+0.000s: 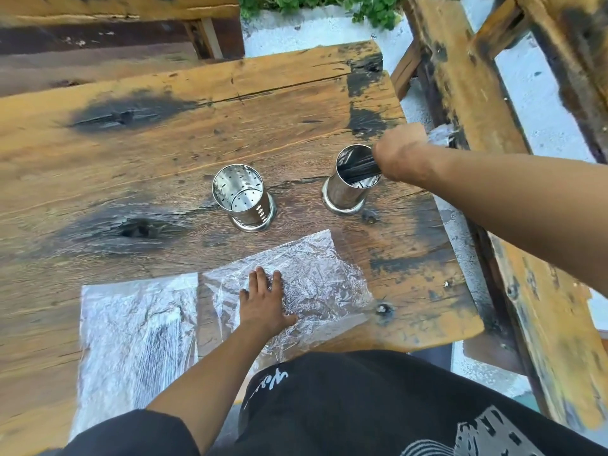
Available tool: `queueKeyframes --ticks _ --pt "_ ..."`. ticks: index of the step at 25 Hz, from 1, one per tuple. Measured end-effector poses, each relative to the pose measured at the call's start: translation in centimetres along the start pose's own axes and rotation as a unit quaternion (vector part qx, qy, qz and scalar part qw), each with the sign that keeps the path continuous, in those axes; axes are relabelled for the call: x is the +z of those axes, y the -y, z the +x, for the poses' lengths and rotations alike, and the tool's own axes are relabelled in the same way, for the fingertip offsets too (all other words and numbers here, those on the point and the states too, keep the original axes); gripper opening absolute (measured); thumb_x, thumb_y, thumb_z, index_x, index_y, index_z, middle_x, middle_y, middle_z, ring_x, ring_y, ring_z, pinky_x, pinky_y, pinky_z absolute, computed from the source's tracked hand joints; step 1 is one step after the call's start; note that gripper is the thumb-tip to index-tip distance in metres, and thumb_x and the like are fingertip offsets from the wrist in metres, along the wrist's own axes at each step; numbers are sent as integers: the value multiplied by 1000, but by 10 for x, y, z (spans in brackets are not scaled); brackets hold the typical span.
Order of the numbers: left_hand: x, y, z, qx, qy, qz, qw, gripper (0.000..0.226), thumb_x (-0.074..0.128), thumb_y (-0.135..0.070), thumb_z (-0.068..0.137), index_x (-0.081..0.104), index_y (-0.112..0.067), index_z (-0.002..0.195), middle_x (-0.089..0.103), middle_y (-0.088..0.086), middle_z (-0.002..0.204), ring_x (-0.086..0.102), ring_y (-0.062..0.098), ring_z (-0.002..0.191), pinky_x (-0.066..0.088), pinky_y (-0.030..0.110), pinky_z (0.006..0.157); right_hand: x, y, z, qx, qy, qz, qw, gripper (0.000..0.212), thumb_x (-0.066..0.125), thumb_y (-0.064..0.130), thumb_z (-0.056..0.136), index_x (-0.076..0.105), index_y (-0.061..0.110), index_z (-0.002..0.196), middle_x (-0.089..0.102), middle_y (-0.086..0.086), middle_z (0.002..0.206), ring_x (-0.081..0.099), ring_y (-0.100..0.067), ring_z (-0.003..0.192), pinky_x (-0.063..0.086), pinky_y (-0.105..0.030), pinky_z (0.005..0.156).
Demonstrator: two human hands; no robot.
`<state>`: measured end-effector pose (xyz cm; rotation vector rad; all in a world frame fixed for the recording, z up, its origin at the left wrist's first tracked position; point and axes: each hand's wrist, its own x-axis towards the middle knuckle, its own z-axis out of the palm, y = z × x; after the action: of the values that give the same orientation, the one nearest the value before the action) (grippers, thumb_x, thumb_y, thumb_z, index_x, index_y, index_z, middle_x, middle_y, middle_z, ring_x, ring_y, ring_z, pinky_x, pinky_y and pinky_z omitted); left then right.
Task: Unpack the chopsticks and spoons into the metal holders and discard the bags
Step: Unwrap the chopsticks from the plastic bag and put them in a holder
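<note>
Head view: left hand (263, 304) flat on bag (316, 278)

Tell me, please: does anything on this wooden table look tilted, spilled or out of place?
Nothing is spilled. The right shiny metal holder leans sideways while the right hand pushes black chopsticks in. The empty perforated metal holder appears upright.
</note>
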<state>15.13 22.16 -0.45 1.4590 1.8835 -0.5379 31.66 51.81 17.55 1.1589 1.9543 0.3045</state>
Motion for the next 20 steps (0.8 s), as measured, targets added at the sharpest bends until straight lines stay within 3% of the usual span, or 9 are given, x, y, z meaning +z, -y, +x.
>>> queueKeyframes --ticks 5,12,17,20 --pt "5 3 1 7 -3 0 1000 121 66 -69 83 -9 -20 163 -17 20 169 -14 39 157 10 57 127 -12 21 17 -16 22 -64 998 25 55 18 101 66 13 122 69 -6 122 65 -27 112 50 -38 95" --pt "4 1 3 4 4 -5 1000 122 65 -70 83 -13 -20 163 -20 22 168 -18 40 156 6 57 127 -12 36 39 -18 34 -128 991 31 58 32 98 65 14 123 68 -8 121 58 -29 117 33 -49 108" --pt "5 -1 2 -1 11 -6 1000 124 64 -71 83 -16 -19 162 -24 23 166 -20 41 155 5 58 127 -15 32 41 -30 35 -141 989 68 60 51 95 45 17 152 54 -11 149 35 -42 145 16 -58 119" --pt "4 0 2 -2 12 -11 1000 124 64 -71 84 -16 -19 162 -24 22 166 -21 40 155 4 58 127 -20 15 36 -80 25 -72 994 105 76 65 77 29 21 159 48 -11 154 32 -41 148 10 -61 122"
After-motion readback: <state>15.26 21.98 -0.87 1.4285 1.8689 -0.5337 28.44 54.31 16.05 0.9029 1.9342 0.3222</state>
